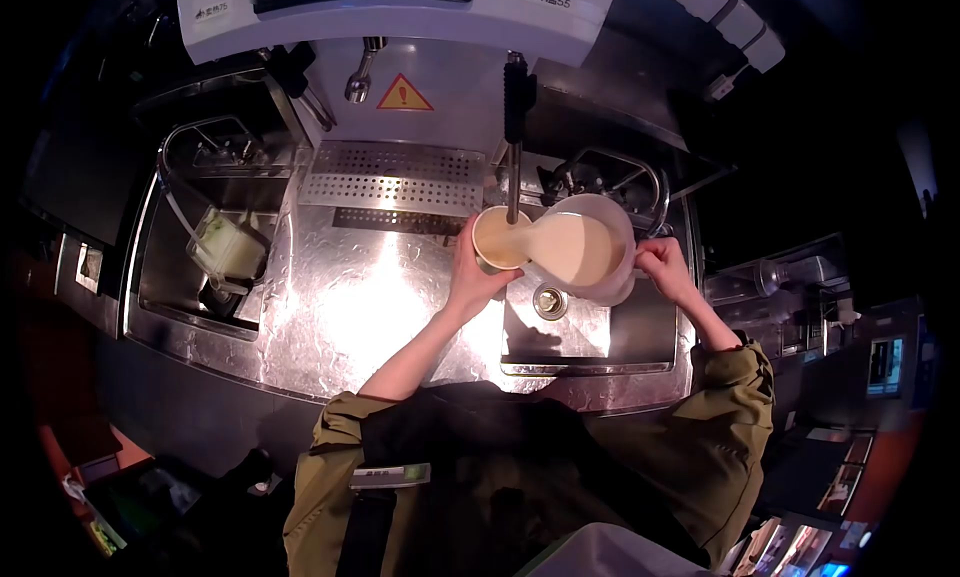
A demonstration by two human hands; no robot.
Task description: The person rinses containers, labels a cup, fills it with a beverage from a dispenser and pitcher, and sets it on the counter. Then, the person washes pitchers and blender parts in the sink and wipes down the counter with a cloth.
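My left hand (478, 275) is wrapped round a paper cup (487, 262) with a pale tan drink inside. Gripped by its handle in my right hand (664, 267) is a translucent plastic pitcher (618, 277), tilted to the left with its spout over the cup's rim. A creamy, light-coloured liquid (575, 249) fills the pitcher's lower side and runs toward the cup. Both vessels are above the right sink (625, 342). A steam wand (514, 167) hangs down from the machine, its lower end at the cup's far edge.
The white machine (400, 27) stands at the back, with a perforated drip tray (390, 172) below it. In the left sink (170, 287) lies a clear container (232, 245) with a hose. A curved metal faucet (660, 182) rises behind the pitcher, and a drain (550, 301) shows under it.
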